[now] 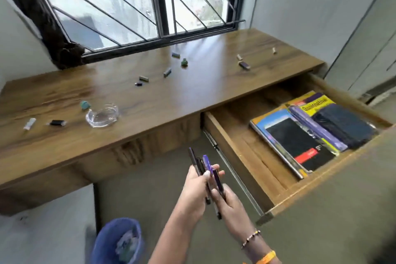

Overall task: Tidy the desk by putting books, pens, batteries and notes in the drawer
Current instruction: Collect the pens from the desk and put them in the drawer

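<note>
Both my hands hold a bundle of pens [204,166], dark and purple, in front of the desk and below its edge. My left hand [196,188] grips the bundle near its middle and my right hand [230,203] closes on the lower ends. To the right, the wooden drawer [231,148] stands pulled out, with several books [300,135] stacked in its right half. Several small batteries [167,72] lie scattered on the desk top [150,100], with more batteries [244,64] near the far right. A black battery [56,122] and a white one [29,123] lie at the left.
A clear glass ashtray [102,115] sits on the desk's left part, with a small teal item [85,105] beside it. A blue waste bin [117,242] stands on the floor below. A barred window [137,2] runs behind the desk, and the drawer's metal rail [233,174] juts out.
</note>
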